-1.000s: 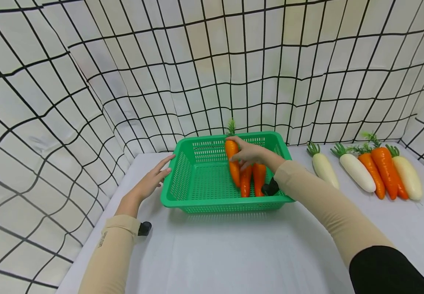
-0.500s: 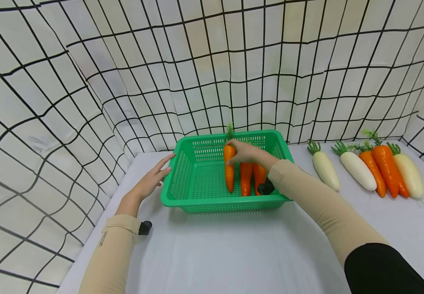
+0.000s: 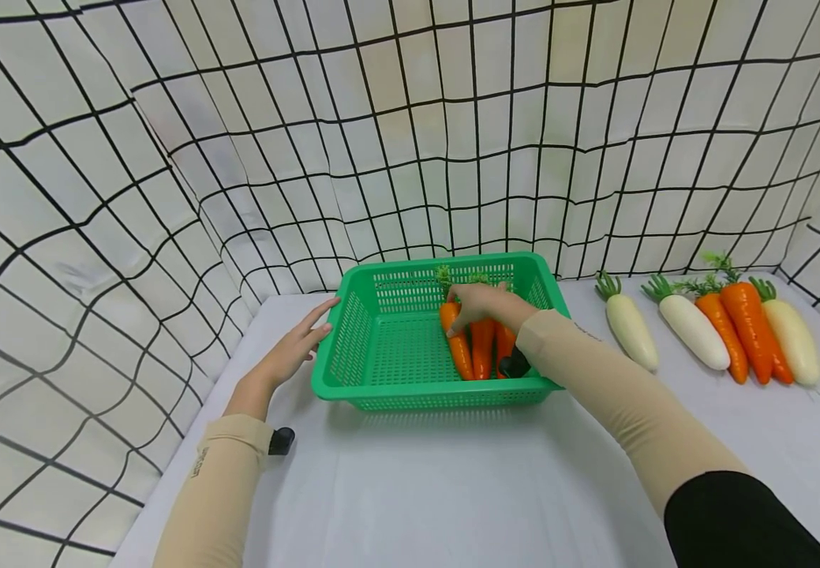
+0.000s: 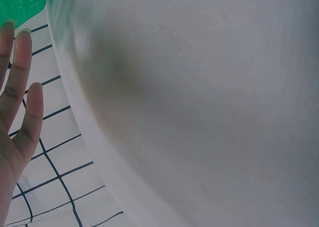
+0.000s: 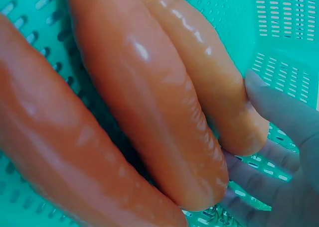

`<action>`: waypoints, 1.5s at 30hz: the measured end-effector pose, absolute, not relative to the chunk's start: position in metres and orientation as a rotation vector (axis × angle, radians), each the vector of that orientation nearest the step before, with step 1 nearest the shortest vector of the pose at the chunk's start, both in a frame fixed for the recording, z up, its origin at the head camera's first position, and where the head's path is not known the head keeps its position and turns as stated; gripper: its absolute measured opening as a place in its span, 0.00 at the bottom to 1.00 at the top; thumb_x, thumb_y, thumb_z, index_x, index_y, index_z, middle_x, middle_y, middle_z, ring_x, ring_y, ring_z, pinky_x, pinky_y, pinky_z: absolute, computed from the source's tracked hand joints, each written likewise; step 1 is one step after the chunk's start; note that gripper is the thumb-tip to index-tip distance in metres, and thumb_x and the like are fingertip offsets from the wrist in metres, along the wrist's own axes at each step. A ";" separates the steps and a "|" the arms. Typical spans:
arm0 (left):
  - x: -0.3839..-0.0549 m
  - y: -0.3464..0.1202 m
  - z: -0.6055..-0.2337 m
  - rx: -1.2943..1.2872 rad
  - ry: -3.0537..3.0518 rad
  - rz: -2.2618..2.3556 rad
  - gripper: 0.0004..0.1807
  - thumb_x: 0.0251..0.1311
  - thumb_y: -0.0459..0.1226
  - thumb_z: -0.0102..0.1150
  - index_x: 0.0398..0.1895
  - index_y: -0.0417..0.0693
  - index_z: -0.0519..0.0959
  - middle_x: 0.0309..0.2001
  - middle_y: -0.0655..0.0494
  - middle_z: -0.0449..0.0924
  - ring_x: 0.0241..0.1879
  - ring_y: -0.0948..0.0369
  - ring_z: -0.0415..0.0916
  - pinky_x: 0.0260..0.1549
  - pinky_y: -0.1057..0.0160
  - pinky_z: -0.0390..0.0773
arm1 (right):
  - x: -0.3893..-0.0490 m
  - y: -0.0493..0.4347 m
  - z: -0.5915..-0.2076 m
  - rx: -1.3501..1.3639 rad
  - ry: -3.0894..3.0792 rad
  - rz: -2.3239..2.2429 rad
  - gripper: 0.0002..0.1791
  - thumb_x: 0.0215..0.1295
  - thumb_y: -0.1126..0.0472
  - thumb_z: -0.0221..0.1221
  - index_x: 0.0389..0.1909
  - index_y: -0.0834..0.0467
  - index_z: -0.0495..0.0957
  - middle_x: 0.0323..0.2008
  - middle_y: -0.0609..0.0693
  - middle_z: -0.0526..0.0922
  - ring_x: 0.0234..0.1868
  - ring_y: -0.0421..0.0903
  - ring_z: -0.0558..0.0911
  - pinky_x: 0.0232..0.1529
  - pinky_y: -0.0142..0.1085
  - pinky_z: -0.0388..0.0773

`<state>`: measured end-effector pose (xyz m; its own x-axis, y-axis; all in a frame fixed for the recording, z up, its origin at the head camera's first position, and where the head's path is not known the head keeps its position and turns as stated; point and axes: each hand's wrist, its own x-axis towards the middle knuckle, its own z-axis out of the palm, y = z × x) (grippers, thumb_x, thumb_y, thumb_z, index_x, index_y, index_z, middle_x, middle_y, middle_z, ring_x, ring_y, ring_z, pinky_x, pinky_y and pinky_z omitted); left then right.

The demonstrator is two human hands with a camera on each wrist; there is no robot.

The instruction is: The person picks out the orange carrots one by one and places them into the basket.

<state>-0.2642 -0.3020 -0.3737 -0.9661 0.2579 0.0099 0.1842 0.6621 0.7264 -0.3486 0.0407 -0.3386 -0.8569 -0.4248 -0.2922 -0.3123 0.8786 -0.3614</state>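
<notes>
A green plastic basket (image 3: 388, 390) stands on the white-covered table with several carrots inside. My right hand (image 3: 477, 304) reaches into it from the right and holds the leftmost carrot (image 3: 458, 347) near its leafy top. In the right wrist view the thumb (image 5: 279, 105) presses that carrot's side (image 5: 204, 57), while the other fingers lie around the top ends. Next to it lie a middle carrot (image 3: 482, 351) and another carrot (image 3: 505, 343), partly hidden by my wrist. My left hand (image 3: 285, 355) has relaxed, straight fingers, their tips at the basket's left rim.
Right of the basket, on the table, lie a pale radish (image 3: 631, 331), a white radish (image 3: 694, 335), several carrots (image 3: 746, 331) and another pale radish (image 3: 791, 343). A black grid net (image 3: 410, 158) over white cloth closes the back and sides.
The leftmost carrot has straightened, then come down and leaned its top left, against the middle carrot. My right hand has lowered with it. The left hand has stayed in place.
</notes>
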 end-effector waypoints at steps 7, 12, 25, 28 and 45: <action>-0.265 -0.301 -0.374 0.373 2.773 1.203 0.33 0.81 0.52 0.36 0.84 0.61 0.47 0.56 0.39 0.79 0.47 0.48 0.77 0.54 0.35 0.70 | -0.347 0.042 -0.337 -0.551 2.700 -0.338 0.40 0.65 0.46 0.70 0.74 0.56 0.69 0.72 0.57 0.69 0.75 0.63 0.61 0.70 0.70 0.32; -0.264 -0.301 -0.375 0.365 2.774 1.202 0.33 0.81 0.52 0.36 0.84 0.61 0.46 0.56 0.39 0.79 0.47 0.48 0.77 0.54 0.35 0.70 | -0.347 0.041 -0.337 -0.538 2.701 -0.336 0.41 0.65 0.46 0.71 0.74 0.56 0.69 0.75 0.57 0.65 0.76 0.62 0.59 0.71 0.69 0.32; -0.264 -0.300 -0.374 0.370 2.784 1.191 0.33 0.81 0.52 0.36 0.84 0.61 0.47 0.54 0.39 0.79 0.46 0.49 0.76 0.53 0.35 0.70 | -0.348 0.047 -0.332 -0.564 2.704 -0.411 0.35 0.65 0.50 0.71 0.71 0.53 0.73 0.71 0.56 0.70 0.75 0.61 0.62 0.70 0.70 0.31; -0.264 -0.300 -0.374 0.365 2.785 1.190 0.33 0.81 0.52 0.36 0.84 0.61 0.47 0.56 0.39 0.78 0.46 0.49 0.76 0.53 0.35 0.70 | -0.347 0.050 -0.327 -0.588 2.698 -0.463 0.31 0.66 0.54 0.70 0.68 0.52 0.76 0.61 0.53 0.81 0.67 0.56 0.73 0.70 0.71 0.35; -0.264 -0.300 -0.372 0.378 2.788 1.179 0.33 0.82 0.52 0.36 0.84 0.59 0.46 0.56 0.38 0.79 0.47 0.48 0.77 0.52 0.35 0.71 | -0.330 0.093 -0.291 -0.838 2.591 -0.956 0.23 0.75 0.59 0.61 0.66 0.61 0.76 0.55 0.61 0.84 0.52 0.60 0.83 0.53 0.53 0.77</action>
<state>-0.2641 -0.3001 -0.3718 -0.9652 0.2613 0.0128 0.1913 0.6714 0.7160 -0.3298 0.0934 -0.2911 -0.8018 -0.5965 -0.0375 -0.4293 0.6184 -0.6582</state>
